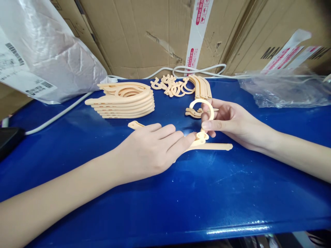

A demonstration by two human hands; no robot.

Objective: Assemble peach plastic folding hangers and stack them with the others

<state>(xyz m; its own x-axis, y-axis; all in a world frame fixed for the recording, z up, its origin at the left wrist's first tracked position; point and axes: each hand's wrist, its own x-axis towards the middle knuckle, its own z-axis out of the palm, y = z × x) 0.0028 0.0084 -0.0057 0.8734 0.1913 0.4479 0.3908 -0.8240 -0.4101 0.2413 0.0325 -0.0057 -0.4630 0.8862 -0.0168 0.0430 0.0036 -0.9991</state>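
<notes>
A peach plastic hanger body (212, 146) lies flat on the blue table (181, 206). My left hand (152, 150) rests palm down on it, fingers pressing near its middle joint. My right hand (230, 122) pinches a peach hook piece (203, 103) upright, its lower end at the hanger's middle joint (201, 137). One end of the hanger (134, 124) sticks out from behind my left hand.
A stack of several peach hangers (124, 101) sits at the back left. Loose hook pieces (172, 86) and hanger arms (203, 86) lie at the back centre. Cardboard boxes (155, 31), plastic bags (51, 51) (284, 88), a white cable (57, 116) and a black object (9, 139) surround the table.
</notes>
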